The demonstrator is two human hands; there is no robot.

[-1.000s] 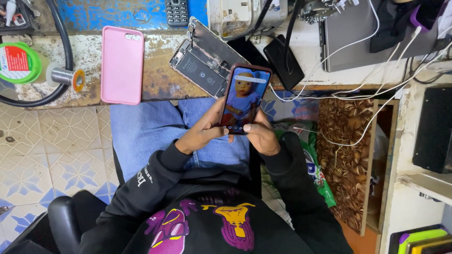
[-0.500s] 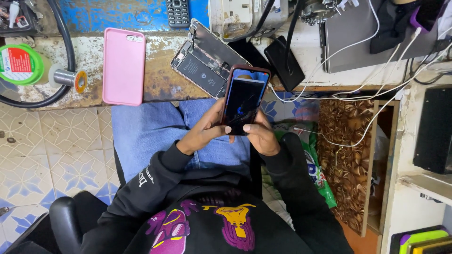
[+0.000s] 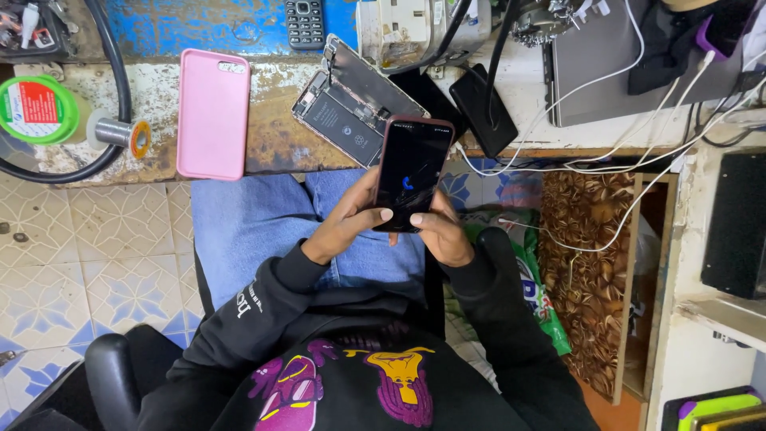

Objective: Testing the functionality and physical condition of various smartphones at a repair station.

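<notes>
Dark smartphone (image 3: 412, 172) in a maroon case, held upright over the lap, just off the near edge of the worktop (image 3: 271, 144) — screen almost black, only a small blue mark lit at its middle. Looks like a check of the handset by touch, midway, with the screen between views; next move likely calls for a thumb press or swipe on the glass while the other fingers keep the phone steady.

Left hand (image 3: 347, 219) wrapped round the left side and back of the phone, grip closed on it, thumb laid across the lower screen. Right hand (image 3: 439, 231) cupping the bottom right corner, grip likewise closed on the case, thumb tip resting at the lower edge of the glass. Both forearms in black sleeves, bent inward from the body, wrists low over blue jeans.

Further out on the worktop — an opened phone (image 3: 351, 108) with its insides bared near the front edge, a pink phone case (image 3: 211, 112) lying flat to the left, a green roll of tape (image 3: 36, 108) at the far left edge, white cables (image 3: 574, 160) trailing off the right side.
</notes>
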